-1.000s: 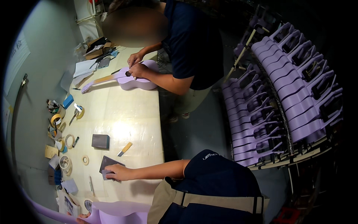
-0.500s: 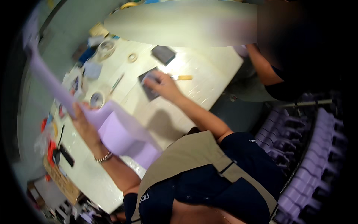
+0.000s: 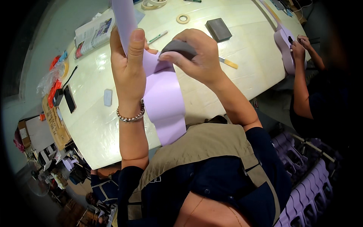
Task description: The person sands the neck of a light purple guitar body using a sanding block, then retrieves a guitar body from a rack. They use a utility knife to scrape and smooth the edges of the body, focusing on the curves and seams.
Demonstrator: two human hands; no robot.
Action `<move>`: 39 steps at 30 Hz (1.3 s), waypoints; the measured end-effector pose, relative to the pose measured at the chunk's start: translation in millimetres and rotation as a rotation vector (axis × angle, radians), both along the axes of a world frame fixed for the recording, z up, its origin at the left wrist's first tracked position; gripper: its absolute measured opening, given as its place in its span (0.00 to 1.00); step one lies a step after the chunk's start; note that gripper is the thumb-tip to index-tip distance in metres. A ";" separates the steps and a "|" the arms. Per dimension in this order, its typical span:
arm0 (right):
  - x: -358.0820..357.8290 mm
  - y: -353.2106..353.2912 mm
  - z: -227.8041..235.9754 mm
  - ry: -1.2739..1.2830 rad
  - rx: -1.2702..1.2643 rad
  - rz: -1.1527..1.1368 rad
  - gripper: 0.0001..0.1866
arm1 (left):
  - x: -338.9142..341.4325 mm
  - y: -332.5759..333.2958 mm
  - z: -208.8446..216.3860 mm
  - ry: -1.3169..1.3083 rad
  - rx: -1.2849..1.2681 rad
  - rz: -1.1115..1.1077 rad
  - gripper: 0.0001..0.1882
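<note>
A long lilac-painted piece (image 3: 163, 94), narrow at the top and widening toward the bottom, stands upright in the centre of the frame, rising past the top edge and hanging down over the near edge of the cream worktable (image 3: 242, 56). The left hand (image 3: 128, 68) is wrapped around its narrow upper part, thumb pointing up along the front and fingers closed behind it; a beaded silver bracelet (image 3: 131, 115) circles that wrist. The right hand (image 3: 196, 56) pinches a dark grey sanding block (image 3: 178, 47) between thumb and curled fingers and presses it against the piece's right edge, just beside the left hand. Further up the table lie a second dark grey block (image 3: 218, 29), a ring of tape (image 3: 183, 18), a green pen (image 3: 158, 37) and a yellow-handled tool (image 3: 229, 63). In the upper left sits a folded newspaper (image 3: 93, 33), a flat rectangle with colour print; below it a small pale blue pad (image 3: 107, 97), a black phone (image 3: 69, 99) and orange items in clear plastic bags (image 3: 53, 77). At the left edge is a flat brown cardboard box (image 3: 55, 121). In the upper right another person's hands (image 3: 298, 45) work on a second lilac piece (image 3: 284, 47).
</note>
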State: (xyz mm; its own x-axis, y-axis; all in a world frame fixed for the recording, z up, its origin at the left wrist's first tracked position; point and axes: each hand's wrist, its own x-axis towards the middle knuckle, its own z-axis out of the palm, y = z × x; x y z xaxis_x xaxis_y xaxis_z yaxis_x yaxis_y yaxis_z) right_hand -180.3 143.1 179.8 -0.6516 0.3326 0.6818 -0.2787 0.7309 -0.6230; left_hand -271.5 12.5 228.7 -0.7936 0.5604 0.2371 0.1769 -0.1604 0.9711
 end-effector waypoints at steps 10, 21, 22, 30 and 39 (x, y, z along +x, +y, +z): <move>-14.6 -0.6 -0.1 -0.035 -0.160 -0.047 0.17 | -7.2 0.4 -5.4 0.101 0.044 -0.022 0.23; -43.8 22.6 -32.6 -0.243 -0.571 -0.084 0.24 | -5.0 -2.9 -2.0 -0.017 -0.006 -0.013 0.26; -52.6 34.4 -50.2 -0.227 -0.586 -0.115 0.23 | -6.5 -2.0 -1.0 -0.005 -0.003 -0.019 0.27; -49.3 50.0 -92.6 -0.220 -0.123 -0.409 0.18 | -12.8 -2.2 -6.3 0.006 0.018 0.010 0.32; 40.5 -14.5 14.9 -0.306 0.010 0.122 0.31 | -8.6 -0.3 -5.9 -0.022 0.030 -0.037 0.29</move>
